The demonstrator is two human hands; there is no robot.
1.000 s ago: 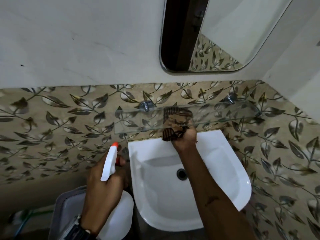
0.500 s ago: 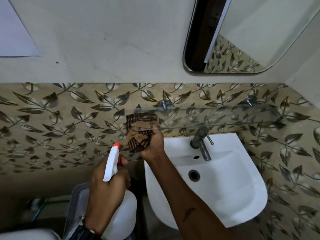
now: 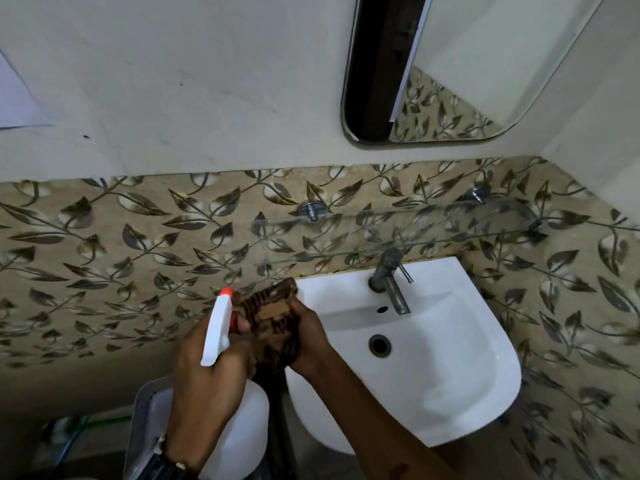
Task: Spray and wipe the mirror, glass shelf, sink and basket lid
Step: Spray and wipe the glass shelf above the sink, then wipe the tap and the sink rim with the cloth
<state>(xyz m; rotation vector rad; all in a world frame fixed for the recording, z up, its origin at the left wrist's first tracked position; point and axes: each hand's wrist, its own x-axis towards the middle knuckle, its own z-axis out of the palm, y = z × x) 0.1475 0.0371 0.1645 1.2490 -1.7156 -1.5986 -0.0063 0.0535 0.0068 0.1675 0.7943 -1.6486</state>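
My left hand (image 3: 204, 386) grips a white spray bottle (image 3: 239, 434) with an orange-tipped nozzle, pointing up by the sink's left edge. My right hand (image 3: 310, 337) holds a brown striped cloth (image 3: 273, 320) bunched against the bottle's trigger, just off the sink's back left corner. The white sink (image 3: 450, 375) with a steel tap (image 3: 391, 282) lies to the right. The glass shelf (image 3: 398, 233) runs above it on two metal pegs. The mirror (image 3: 467, 64) hangs at the top right. A grey basket lid (image 3: 145, 424) shows below my left hand, mostly hidden.
Leaf-patterned tiles (image 3: 104, 265) cover the lower wall, plain white wall above. A side wall closes in at the right (image 3: 606, 116). Blurred green and blue objects (image 3: 69, 431) lie on the floor at the lower left.
My right hand has come down off the glass shelf's left end with the cloth and met the spray bottle. The view has shifted, bringing the sink and tap further right.
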